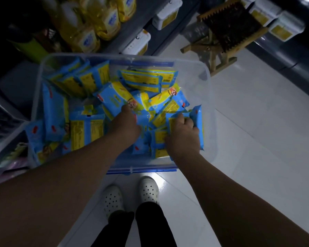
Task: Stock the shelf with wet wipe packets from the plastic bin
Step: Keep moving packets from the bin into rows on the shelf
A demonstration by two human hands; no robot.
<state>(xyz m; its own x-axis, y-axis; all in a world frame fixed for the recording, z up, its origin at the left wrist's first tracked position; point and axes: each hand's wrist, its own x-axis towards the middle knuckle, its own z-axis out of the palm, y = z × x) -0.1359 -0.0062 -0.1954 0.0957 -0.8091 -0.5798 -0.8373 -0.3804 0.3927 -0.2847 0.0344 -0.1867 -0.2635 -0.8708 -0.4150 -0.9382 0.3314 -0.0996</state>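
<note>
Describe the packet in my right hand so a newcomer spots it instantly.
Find the clear plastic bin. At its near right corner, the right hand grips a blue packet. Unlike the jumbled pile, it stands on edge nearest the bin's right wall.

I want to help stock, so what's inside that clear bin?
Lots of blue-and-yellow wet wipe packets, piled loosely in the clear plastic bin. The left hand digs among them, fingers hidden; the right hand grips one packet. Whatever lies under the pile can't be seen.
</note>
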